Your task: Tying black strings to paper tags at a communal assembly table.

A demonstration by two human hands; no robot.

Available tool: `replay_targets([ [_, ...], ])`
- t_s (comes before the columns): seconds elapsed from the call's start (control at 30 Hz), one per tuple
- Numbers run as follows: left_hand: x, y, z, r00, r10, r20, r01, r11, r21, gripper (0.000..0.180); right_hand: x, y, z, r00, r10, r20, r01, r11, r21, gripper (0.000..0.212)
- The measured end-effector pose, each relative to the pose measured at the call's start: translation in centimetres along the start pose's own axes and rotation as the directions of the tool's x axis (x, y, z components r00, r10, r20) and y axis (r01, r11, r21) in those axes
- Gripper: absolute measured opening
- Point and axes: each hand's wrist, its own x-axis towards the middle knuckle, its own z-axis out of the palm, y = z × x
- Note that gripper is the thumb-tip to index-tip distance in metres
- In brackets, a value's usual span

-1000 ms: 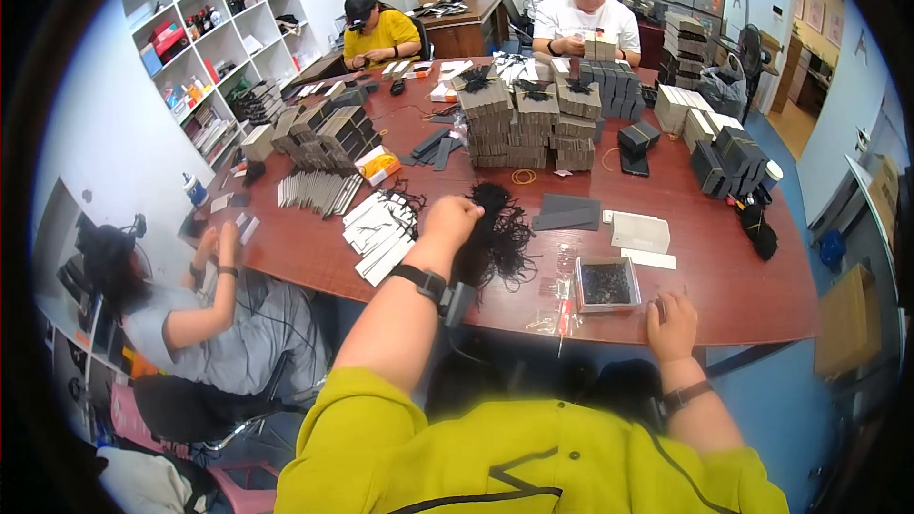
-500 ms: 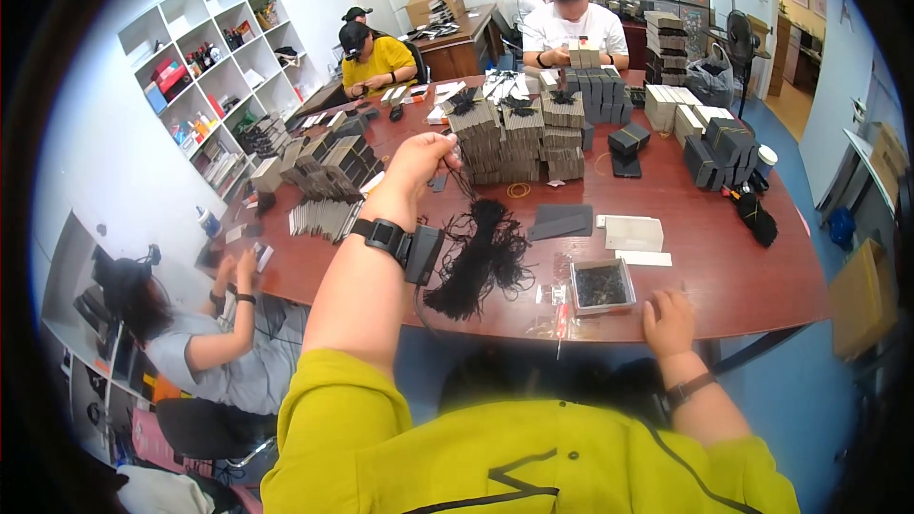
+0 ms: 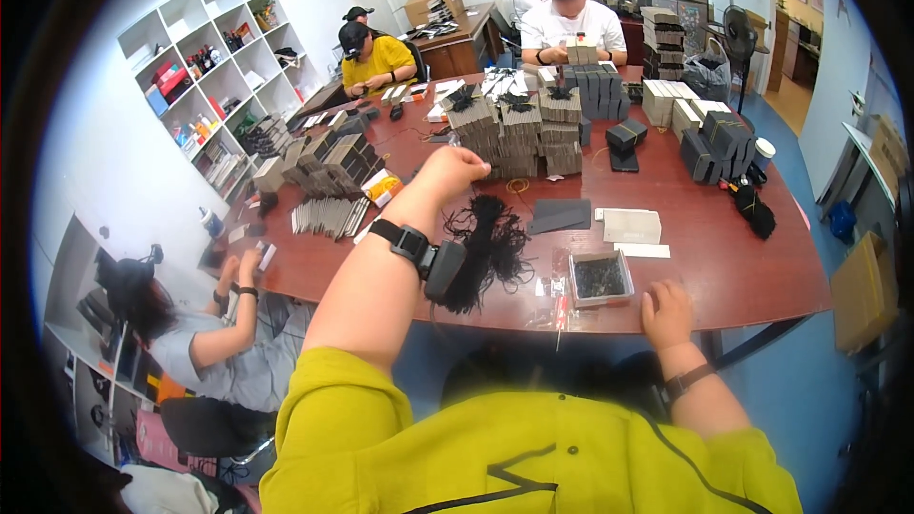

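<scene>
My left hand [image 3: 455, 174] reaches across the table, just short of the tall stacks of grey cards [image 3: 519, 138]. Its thumb and fingertips are pinched together; whatever lies between them is too small to make out. Under and beside my left wrist lies a bundle of black cords [image 3: 486, 252], partly covered by the forearm. My right hand [image 3: 668, 312] rests at the table's front edge with its fingers loosely spread, holding nothing. Nearest to it is an open square box [image 3: 602, 279] with small dark pieces inside. A red-handled tool [image 3: 562, 312] lies left of that box.
Dark grey cards [image 3: 560, 215], a pale card stack [image 3: 630, 226] and a white strip [image 3: 643, 250] lie beyond the box. More card stacks [image 3: 333, 162] stand at left, dark blocks [image 3: 724, 148] at right. Co-workers sit around the table, one [image 3: 205, 324] close on my left.
My left hand has moved right and slightly nearer, away from the dark strands that hung by its fingers. An orange-and-white packet now shows left of my wrist. My right hand stays put.
</scene>
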Motion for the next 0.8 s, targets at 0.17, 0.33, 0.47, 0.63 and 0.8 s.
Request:
replay_targets([
  [0.17, -1.6, 0.5, 2.0, 0.979, -0.192, 0.069, 0.197, 0.977, -0.085, 0.018, -0.1, 0.2, -0.4, 0.999, 0.031, 0.019, -0.031, 0.999, -0.007, 0.02],
  [0.33, -2.6, -1.4, 2.1, 0.989, -0.12, -0.083, 0.067, 0.877, -0.477, 0.016, -0.1, 0.1, -0.2, 1.0, 0.009, -0.01, -0.009, 1.0, -0.011, 0.02],
  [0.47, -5.2, -6.7, 5.9, 0.997, -0.08, -0.001, 0.078, 0.975, -0.208, 0.017, -0.2, 0.3, 0.2, 1.0, 0.015, -0.002, -0.015, 1.0, -0.014, 0.021],
  [0.63, -8.1, -6.7, 9.8, 0.981, -0.067, 0.18, -0.003, 0.933, 0.361, 0.022, 0.0, 0.3, -0.2, 0.998, 0.031, 0.048, -0.029, 0.999, -0.036, 0.021],
  [0.8, -3.2, -6.4, 12.2, 0.99, 0.139, 0.023, -0.137, 0.911, 0.389, 0.023, 0.1, 0.6, 0.0, 0.996, 0.045, 0.075, -0.041, 0.998, -0.043, 0.021],
])
